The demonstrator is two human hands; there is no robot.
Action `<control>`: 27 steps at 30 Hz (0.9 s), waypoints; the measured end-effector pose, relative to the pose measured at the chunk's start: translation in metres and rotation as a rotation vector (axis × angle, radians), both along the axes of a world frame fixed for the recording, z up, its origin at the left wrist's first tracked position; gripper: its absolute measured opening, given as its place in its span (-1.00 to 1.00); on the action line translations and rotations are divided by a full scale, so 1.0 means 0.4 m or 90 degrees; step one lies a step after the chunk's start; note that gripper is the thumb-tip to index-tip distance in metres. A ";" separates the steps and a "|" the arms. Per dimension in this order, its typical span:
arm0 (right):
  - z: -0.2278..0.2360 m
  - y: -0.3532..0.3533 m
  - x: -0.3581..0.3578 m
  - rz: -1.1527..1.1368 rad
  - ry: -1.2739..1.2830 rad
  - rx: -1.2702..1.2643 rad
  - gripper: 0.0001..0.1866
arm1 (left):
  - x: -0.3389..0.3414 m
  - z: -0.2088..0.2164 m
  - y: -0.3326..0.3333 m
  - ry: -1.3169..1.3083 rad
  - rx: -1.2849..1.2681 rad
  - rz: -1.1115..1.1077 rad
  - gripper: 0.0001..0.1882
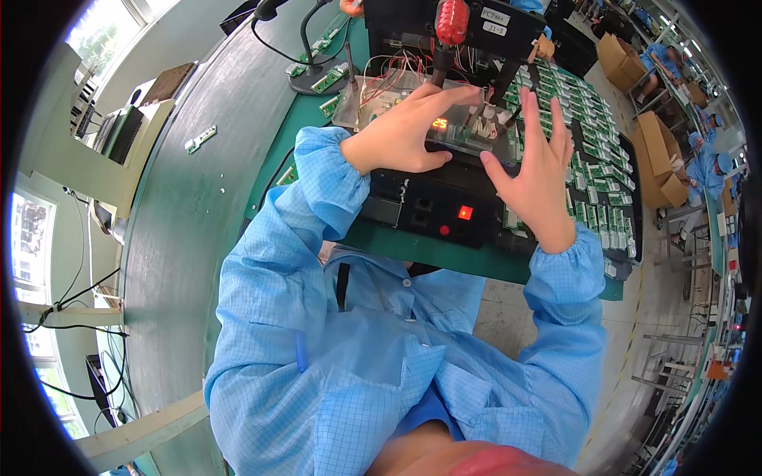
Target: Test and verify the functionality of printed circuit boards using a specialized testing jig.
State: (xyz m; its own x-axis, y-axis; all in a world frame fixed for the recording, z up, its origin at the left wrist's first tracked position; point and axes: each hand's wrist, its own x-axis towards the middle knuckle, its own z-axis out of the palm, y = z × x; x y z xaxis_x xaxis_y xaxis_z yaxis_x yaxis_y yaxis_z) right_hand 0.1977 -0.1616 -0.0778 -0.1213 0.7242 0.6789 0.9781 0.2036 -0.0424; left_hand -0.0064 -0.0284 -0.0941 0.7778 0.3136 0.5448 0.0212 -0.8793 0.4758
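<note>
My left hand (409, 131) reaches over the near left part of a test fixture, fingers stretched and thumb apart. It looks open, with nothing gripped that I can see. Opposite it, my right hand (536, 170) is open with fingers spread, its thumb near the right corner of a clear plate (464, 141). Between the hands a small lit display (439, 124) shows through that plate. A red-handled toggle clamp (451, 22) rises behind. On the black front panel (413, 208) are a lit red switch and a red button. Whether my fingertips touch the plate, I cannot tell.
Right of the fixture, a black tray (637, 238) carries rows of small green circuit boards (591, 151). More boards lie left of the fixture, near a black stand (313, 79). One board (201, 140) rests on the green bench (171, 262). Cardboard boxes (659, 159) and co-workers are farther right.
</note>
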 end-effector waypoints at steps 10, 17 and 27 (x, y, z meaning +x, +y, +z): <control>0.005 0.001 -0.002 -0.025 -0.067 -0.127 -0.05 | 0.005 -0.008 0.006 0.006 0.030 -0.001 0.02; -0.026 0.006 -0.001 -0.017 -0.030 -0.119 -0.11 | 0.008 -0.008 0.004 -0.010 0.028 -0.001 0.00; 0.000 0.015 0.007 0.005 0.047 -0.056 -0.14 | 0.006 -0.010 0.007 -0.016 -0.022 -0.035 0.00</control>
State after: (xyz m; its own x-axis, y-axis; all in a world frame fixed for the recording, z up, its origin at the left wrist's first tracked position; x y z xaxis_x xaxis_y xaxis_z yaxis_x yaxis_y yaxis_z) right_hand 0.2006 -0.1555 -0.0778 -0.0797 0.7801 0.6206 0.9701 0.2040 -0.1319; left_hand -0.0042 -0.0255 -0.0980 0.7801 0.2897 0.5545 -0.0388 -0.8622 0.5050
